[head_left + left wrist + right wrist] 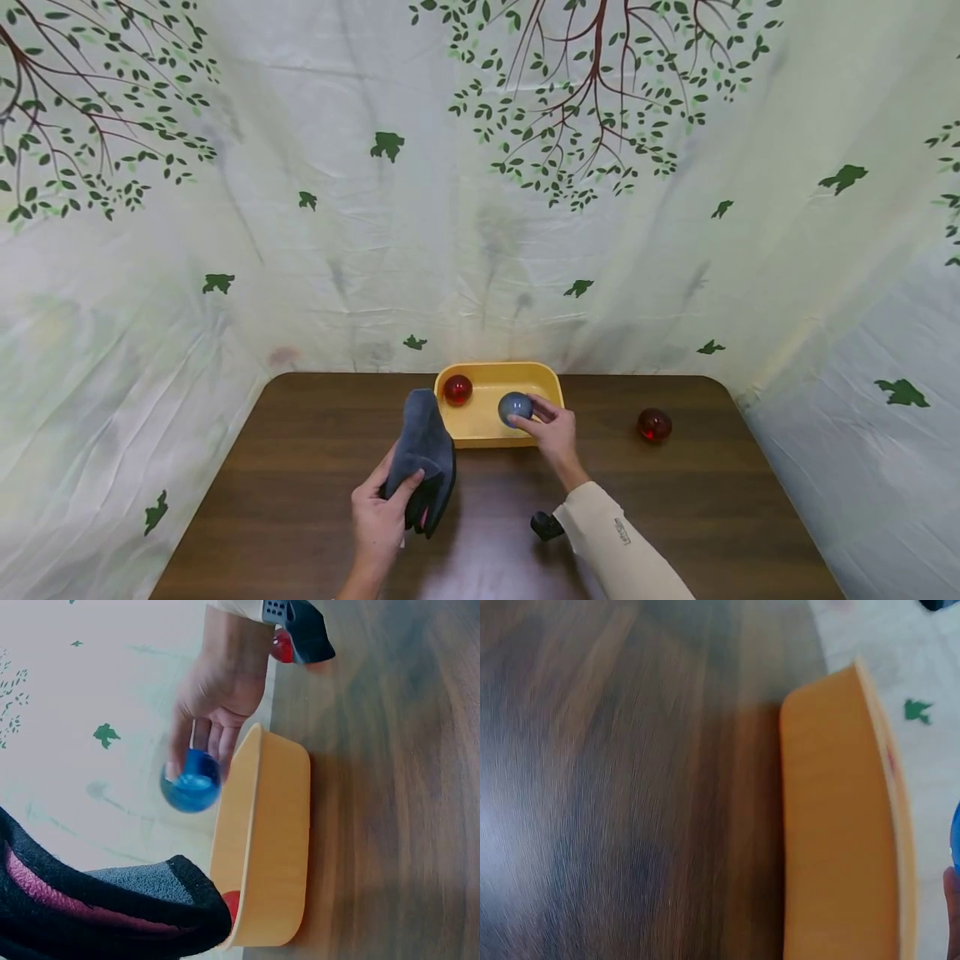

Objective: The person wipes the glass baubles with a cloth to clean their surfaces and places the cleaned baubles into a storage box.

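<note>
Nearest, at the lower edge of the head view, a cream sleeve (618,542) covers the right forearm, and a small black device (546,526) sits by its cuff. The left hand (380,517) grips a grey-blue cloth item (422,442) with black edges, thumb laid across its front; the left wrist view shows a strip of pink along it. The cloth overlaps the tray's left side in the head view, but I cannot tell whether the two touch.

A little farther off, the right hand (557,432) pinches a glossy blue ball (514,408) between thumb and fingers, holding it above the yellow tray (487,443), clear of the rim.

The tray rests near the far edge of the dark wooden surface (315,467). To its right, well apart, a dark red ball (655,425) lies on the wood. Inside the tray, toward its far left corner, sits another red ball (457,390).

Behind everything hangs a pale sheet (465,217) printed with leaves and branches.
</note>
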Motion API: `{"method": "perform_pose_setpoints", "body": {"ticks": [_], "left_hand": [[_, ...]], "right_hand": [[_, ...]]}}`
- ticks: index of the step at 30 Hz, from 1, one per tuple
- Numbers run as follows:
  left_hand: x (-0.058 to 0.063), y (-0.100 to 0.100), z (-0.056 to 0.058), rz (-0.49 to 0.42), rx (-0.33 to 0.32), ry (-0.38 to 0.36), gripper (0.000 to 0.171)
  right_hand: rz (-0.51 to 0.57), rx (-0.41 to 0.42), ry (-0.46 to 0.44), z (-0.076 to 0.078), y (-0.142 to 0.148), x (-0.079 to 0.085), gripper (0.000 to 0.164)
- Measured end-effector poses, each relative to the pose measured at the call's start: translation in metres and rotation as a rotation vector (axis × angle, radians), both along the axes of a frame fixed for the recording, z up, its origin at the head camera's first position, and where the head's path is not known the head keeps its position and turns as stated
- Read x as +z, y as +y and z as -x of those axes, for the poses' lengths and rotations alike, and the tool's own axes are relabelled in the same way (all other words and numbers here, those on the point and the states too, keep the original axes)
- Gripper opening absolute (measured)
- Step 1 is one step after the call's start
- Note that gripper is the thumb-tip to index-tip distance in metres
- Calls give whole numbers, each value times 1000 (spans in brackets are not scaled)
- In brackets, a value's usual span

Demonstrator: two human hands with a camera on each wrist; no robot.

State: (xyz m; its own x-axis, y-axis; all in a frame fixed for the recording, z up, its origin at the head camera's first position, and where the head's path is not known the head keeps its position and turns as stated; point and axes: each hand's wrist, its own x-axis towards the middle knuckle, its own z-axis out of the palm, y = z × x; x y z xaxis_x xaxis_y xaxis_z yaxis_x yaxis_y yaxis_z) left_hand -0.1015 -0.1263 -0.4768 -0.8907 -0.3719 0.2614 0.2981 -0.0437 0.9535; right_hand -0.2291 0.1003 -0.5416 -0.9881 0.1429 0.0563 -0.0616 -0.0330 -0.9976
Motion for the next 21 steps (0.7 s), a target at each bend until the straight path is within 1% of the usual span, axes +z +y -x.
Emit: {"method": "perform_pose_setpoints", "body": {"ticks": [3,6,7,8,10,19,21], "left_hand": [[-1,0,0,2,-2,2,46],[-2,0,0,26,2,-24,46],[-2,0,0,31,1,-36,47],[-2,0,0,38,1,-46,47],[-2,-1,1,48,0,-60,47],[-3,-2,2,49,5,-55,46],[-3,-2,2,43,0,-56,46]], "right_hand": [[-91,-2,-20,6,1,-5,53],[-159,1,-21,12,2,-10,56],[-180,-6,-19,16,2,-16,58],[-197,-7,-14,17,3,-17,58],[-226,-4,-6,19,3,-20,59],[-397,-11,-44,25,1,-27,59],[-406,0,-41,26,1,-28,59]]}}
